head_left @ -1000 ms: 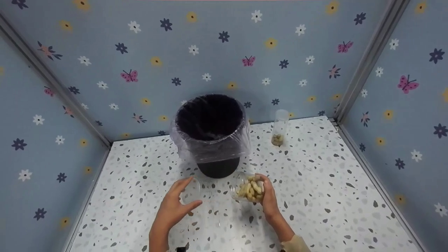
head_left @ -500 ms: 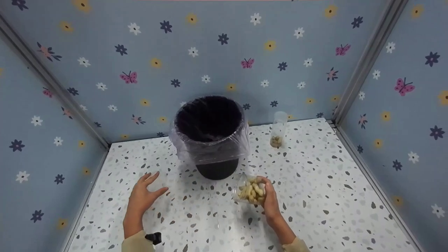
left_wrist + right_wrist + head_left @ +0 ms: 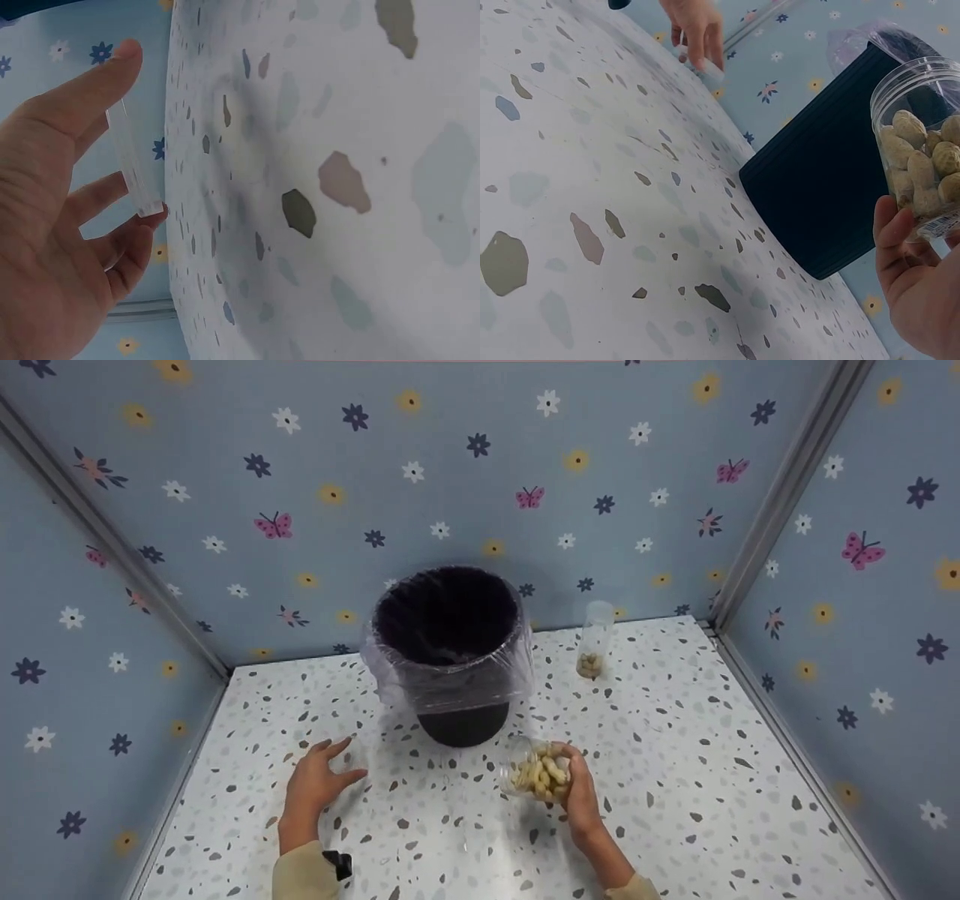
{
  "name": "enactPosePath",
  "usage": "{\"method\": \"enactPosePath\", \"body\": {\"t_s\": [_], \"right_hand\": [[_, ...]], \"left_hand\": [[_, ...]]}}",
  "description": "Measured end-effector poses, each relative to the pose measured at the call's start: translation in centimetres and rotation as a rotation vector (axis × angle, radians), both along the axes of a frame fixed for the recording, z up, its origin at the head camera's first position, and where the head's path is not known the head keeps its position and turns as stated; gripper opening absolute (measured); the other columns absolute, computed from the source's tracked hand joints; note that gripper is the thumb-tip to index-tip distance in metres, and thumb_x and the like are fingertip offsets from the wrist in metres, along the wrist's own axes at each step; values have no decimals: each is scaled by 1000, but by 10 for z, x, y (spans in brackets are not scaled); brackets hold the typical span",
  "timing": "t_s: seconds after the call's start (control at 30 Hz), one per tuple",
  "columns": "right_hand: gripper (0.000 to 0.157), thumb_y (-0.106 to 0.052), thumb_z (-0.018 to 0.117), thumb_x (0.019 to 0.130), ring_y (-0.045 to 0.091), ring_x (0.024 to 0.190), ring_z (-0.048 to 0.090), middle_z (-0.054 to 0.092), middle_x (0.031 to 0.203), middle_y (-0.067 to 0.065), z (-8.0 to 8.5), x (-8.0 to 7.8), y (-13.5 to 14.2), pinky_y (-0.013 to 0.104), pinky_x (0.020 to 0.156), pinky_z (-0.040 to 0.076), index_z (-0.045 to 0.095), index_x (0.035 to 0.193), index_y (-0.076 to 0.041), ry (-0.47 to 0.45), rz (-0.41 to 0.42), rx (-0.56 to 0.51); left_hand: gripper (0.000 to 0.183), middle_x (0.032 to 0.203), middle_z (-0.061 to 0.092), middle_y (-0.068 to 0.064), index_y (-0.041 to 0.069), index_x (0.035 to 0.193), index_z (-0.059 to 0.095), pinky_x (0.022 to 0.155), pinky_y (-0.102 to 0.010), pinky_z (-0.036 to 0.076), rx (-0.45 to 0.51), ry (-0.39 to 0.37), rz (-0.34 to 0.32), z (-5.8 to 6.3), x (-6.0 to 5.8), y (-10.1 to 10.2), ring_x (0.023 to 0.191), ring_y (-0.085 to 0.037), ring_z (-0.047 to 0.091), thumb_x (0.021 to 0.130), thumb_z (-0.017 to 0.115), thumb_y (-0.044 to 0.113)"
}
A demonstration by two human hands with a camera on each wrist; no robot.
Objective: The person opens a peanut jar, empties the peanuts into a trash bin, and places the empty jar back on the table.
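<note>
On the left side of the tabletop, my left hand [image 3: 311, 787] holds a clear round lid, low over the surface. The left wrist view has this lid [image 3: 135, 165] nearly edge-on between thumb and fingers. My right hand [image 3: 581, 795] grips a clear plastic jar [image 3: 514, 772] in front of the bin, tilted with its mouth toward the left. Unshelled peanuts [image 3: 546, 774] fill much of the jar. In the right wrist view the open rim of the jar [image 3: 889, 86] shows, with the fingers around its base.
A black bin [image 3: 463, 727] with a clear plastic liner [image 3: 465, 690] stands at the back centre. Right of it, a tall clear container [image 3: 598, 630] has some nuts at its bottom. Flower-patterned panels [image 3: 480, 495] enclose the speckled white tabletop [image 3: 675, 780] at the back and sides.
My left hand has moved left with the lid, away from the jar, then slightly back to the right. The right hand and the jar have stayed nearly in place.
</note>
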State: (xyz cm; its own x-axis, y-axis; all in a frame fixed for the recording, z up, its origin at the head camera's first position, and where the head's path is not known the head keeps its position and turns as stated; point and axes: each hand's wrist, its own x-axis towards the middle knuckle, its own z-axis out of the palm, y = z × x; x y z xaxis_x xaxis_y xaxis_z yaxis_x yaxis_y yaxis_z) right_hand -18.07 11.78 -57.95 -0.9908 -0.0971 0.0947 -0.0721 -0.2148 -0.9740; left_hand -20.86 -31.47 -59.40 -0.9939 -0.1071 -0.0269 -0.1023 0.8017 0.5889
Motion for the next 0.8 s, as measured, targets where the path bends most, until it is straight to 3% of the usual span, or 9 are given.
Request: {"method": "enactPosePath", "body": {"t_s": [0.17, 0.27, 0.4, 0.57, 0.8], "right_hand": [[50, -25, 10, 108, 25, 89, 59, 48, 118, 21, 1, 0, 1, 36, 67, 56, 39, 138, 4, -13, -7, -17], [49, -22, 10, 108, 25, 91, 59, 48, 119, 20, 2, 0, 1, 39, 71, 56, 37, 138, 6, -16, 3, -31], [51, -29, 13, 109, 25, 91, 60, 49, 119, 19, 2, 1, 1, 39, 72, 56, 38, 138, 4, -15, -10, -30], [54, -36, 17, 108, 25, 90, 60, 49, 120, 21, 1, 3, 1, 39, 70, 57, 39, 139, 2, -14, -30, -41], [57, -40, 16, 107, 25, 91, 60, 50, 120, 22, -1, 5, 4, 38, 70, 56, 38, 139, 2, -46, -39, -56]], "left_hand": [[71, 145, 36, -31, 9, 138, 55, 100, -63, 34, 1, -19, -6, -9, -2, 2, 129, -52, 35, 77, 84, 31], [72, 145, 38, -28, 12, 137, 57, 95, -71, 33, -27, -40, 16, -14, -1, 6, 128, -52, 36, 74, 86, 32], [70, 145, 39, -27, 12, 135, 59, 95, -73, 31, -61, -25, 26, -23, 2, 9, 127, -53, 36, 73, 86, 29], [68, 142, 41, -30, 7, 133, 60, 99, -62, 35, -61, 23, 16, -32, 5, 11, 123, -52, 38, 74, 86, 26], [70, 142, 37, -32, 6, 135, 57, 99, -63, 34, -61, 29, 14, -34, 7, 11, 124, -51, 37, 75, 84, 30]]}}
